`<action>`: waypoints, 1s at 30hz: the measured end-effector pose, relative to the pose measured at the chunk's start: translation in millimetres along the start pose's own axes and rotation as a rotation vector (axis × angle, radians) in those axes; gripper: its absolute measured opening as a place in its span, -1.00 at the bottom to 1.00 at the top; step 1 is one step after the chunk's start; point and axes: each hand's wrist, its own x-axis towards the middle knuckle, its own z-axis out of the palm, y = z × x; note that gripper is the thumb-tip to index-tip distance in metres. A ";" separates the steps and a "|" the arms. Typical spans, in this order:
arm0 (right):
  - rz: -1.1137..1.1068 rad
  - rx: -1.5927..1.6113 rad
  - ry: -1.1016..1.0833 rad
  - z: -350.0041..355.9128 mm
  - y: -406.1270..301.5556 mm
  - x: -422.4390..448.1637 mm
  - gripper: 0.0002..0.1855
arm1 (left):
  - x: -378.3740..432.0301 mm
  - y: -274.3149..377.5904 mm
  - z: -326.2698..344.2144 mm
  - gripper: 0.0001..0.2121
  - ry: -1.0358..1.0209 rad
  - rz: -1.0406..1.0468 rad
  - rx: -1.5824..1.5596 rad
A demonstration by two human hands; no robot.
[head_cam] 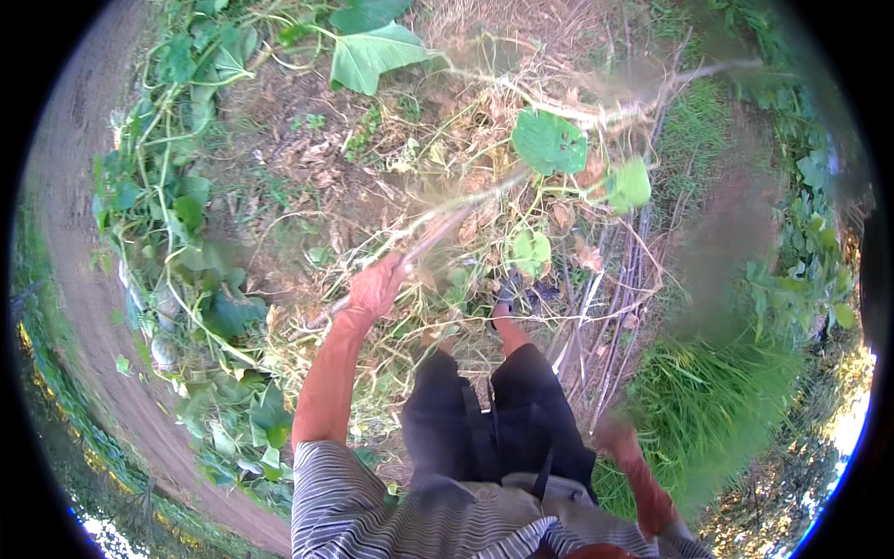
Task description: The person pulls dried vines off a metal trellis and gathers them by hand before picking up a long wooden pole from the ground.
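My left hand [378, 285] is closed around a long wooden stick [447, 229]. The stick slants up to the right over a tangle of dry, yellowing vines [391, 356], its far part blurred. My right hand [616, 437] hangs low beside my right thigh, near tall grass [712, 412]. Motion blur hides its fingers, so whether it holds anything is unclear. A large green leaf [552, 142] on a vine lies beyond the stick's visible far part, with a paler leaf [630, 184] to its right.
Long thin poles [625, 279] lie on the ground at my right. Green leafy vines [167, 230] trail along the left, beside a dirt track [77, 244]. Dry leaf litter [335, 175] covers soil ahead. My sandalled foot [504, 302] stands among the vines.
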 end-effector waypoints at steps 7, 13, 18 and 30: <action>-0.150 -0.403 0.065 50.7 -81.7 -38.8 -0.69 | -146.5 91.0 -153.0 -0.59 0.483 -0.026 -0.293; -0.099 -0.387 0.054 88.2 -99.7 -75.2 -0.67 | -280.0 151.6 -238.6 -0.63 0.677 -0.096 -0.363; -0.100 -0.356 -0.051 92.8 -90.7 -63.9 -0.67 | -293.8 69.0 -165.7 -0.72 0.755 -0.040 -0.293; -0.615 -0.767 -0.204 255.5 -253.5 -172.7 -0.55 | -306.5 78.1 -46.9 -0.58 0.323 -0.042 -0.087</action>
